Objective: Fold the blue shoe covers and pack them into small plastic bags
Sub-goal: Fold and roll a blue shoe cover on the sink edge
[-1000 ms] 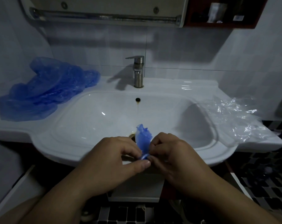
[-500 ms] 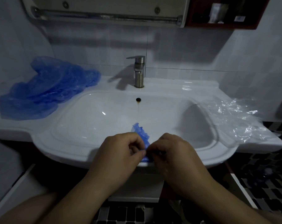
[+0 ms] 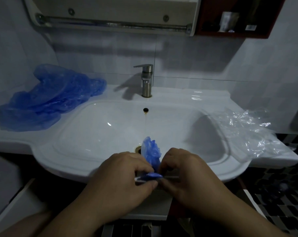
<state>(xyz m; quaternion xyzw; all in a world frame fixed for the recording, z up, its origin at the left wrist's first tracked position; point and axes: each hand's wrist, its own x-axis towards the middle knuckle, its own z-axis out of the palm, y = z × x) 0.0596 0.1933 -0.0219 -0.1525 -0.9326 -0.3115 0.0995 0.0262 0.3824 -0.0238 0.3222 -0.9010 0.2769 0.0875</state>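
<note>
My left hand (image 3: 126, 178) and right hand (image 3: 187, 173) both pinch the folded shoe cover (image 3: 151, 151) at its lower end, fingertips pressed together, above the sink (image 3: 68, 161) front rim. Risk: slick film slips, the fold springs open and it drops into the basin.

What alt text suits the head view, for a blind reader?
A person's left hand and right hand pinch a bunched blue shoe cover above a white sink. More blue covers lie piled at its left; clear bags at its right.
</note>
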